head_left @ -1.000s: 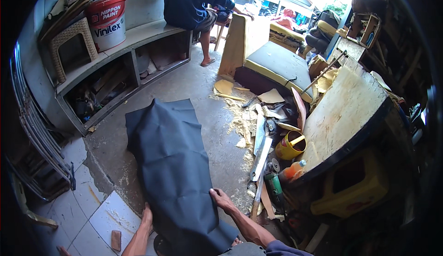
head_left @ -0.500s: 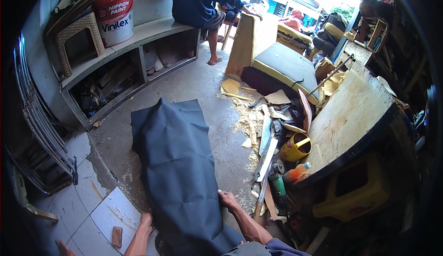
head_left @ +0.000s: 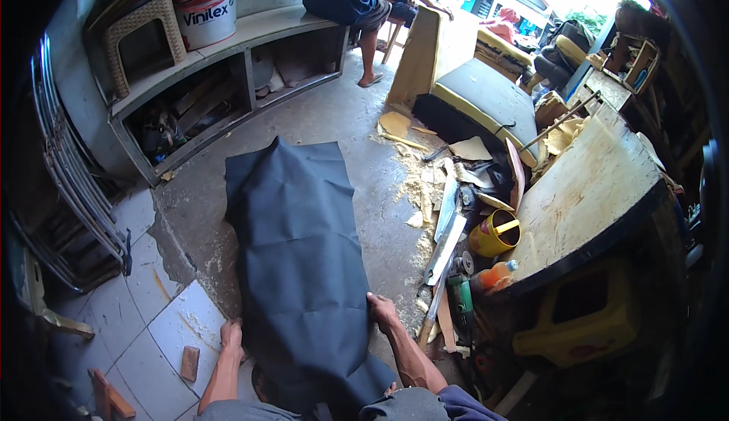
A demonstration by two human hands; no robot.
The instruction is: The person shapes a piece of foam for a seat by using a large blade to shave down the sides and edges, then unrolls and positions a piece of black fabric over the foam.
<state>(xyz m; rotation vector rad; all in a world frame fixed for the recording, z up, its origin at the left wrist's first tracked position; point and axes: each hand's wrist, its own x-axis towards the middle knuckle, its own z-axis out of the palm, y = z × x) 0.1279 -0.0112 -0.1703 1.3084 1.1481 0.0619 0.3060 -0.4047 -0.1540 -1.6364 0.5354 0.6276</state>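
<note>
Both your hands press flat on the near edges of the dark sheet [head_left: 300, 269] spread over the floor at centre frame, left hand [head_left: 231, 335] at lower left, right hand [head_left: 382, 311] lower right, fingers spread; it looks mostly laid out, some wrinkles remaining.

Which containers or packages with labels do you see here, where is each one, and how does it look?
Paint bucket: on the shelf top, upper left; round, white with a red band.
Yellow can: on the floor beside the wooden table; round, open.
Orange bottle: lying below the can; pale cap.
</note>
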